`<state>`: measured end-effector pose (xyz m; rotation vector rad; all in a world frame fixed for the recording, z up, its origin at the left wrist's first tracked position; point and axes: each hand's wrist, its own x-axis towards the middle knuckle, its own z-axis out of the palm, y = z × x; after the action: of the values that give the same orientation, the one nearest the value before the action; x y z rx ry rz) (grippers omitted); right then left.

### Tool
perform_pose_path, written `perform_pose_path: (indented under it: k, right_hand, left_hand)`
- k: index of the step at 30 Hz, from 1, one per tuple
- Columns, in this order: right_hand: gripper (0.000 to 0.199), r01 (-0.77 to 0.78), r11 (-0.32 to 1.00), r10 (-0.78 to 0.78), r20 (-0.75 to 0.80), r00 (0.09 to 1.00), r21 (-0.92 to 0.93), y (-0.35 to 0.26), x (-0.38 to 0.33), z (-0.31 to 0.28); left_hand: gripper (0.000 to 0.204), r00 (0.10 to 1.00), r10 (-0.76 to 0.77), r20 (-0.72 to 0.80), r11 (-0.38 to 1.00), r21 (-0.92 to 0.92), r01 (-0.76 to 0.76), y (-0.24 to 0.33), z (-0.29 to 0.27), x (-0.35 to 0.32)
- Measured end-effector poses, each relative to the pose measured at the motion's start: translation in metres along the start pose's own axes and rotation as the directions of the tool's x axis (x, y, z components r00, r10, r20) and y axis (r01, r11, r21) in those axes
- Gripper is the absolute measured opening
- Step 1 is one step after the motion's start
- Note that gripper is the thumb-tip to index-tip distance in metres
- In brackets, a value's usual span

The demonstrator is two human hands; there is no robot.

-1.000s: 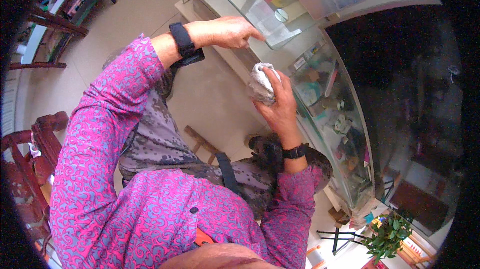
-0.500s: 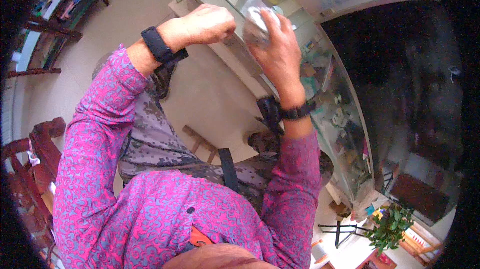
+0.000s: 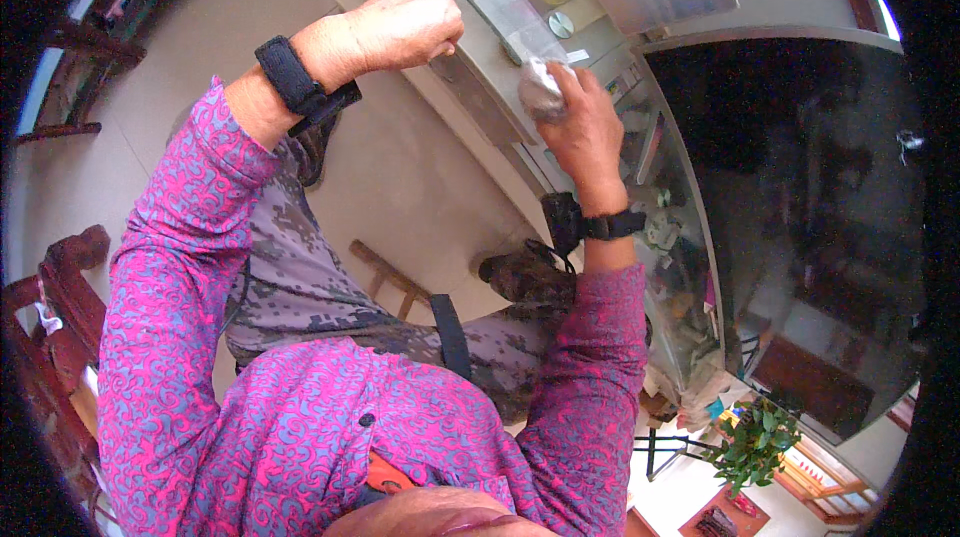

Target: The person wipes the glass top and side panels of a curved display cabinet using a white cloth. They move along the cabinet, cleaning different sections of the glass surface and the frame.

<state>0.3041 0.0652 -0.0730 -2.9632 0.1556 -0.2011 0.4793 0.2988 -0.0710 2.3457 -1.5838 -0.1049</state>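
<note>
A crumpled white cloth (image 3: 541,89) is bunched under the fingers of my right hand (image 3: 585,132). That hand is closed on it over the glass top (image 3: 515,12) of a pale cabinet (image 3: 425,62). Its fingertips are partly hidden by the cloth. My left hand (image 3: 405,25) is curled into a fist in the air by the cabinet's near edge, apart from the cloth. Whatever the left fingers may hold is hidden. Both wrists wear black straps.
A large dark television screen (image 3: 800,227) stands behind the glass on the right. A small wooden stool (image 3: 390,272) is on the floor near my legs. Dark red wooden chairs (image 3: 70,287) stand at the left, and a leafy plant (image 3: 755,442) sits at lower right.
My right hand has moved right and slightly nearer with the cloth, farther from my left hand. The left fist has shifted a little up and left. The whole view has shifted slightly.
</note>
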Motion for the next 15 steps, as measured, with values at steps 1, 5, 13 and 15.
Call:
perform_pose_path:
  k: [1,5,13,15]
  right_hand:
    - [0.059,-0.054,0.997,0.055,0.034,0.998,-0.051,0.008,-0.009,-0.002]
    - [0.06,-0.156,0.984,0.16,0.041,0.986,-0.091,0.039,-0.035,-0.014]
    - [0.063,0.021,0.982,0.019,-0.207,0.978,0.188,-0.016,0.0,-0.009]
    - [0.062,0.027,0.985,-0.001,-0.151,0.988,0.17,-0.029,0.017,-0.002]
  left_hand:
    - [0.019,1.0,0.005,-0.005,1.0,0.001,-0.005,0.0,0.001,-0.001]
    - [0.02,0.999,0.026,-0.022,1.0,0.011,-0.026,-0.003,0.002,-0.001]
    - [0.013,0.984,-0.036,0.173,0.996,0.086,0.021,0.003,0.002,0.003]
    - [0.016,0.999,0.036,0.014,0.999,0.025,-0.036,0.003,0.004,-0.002]
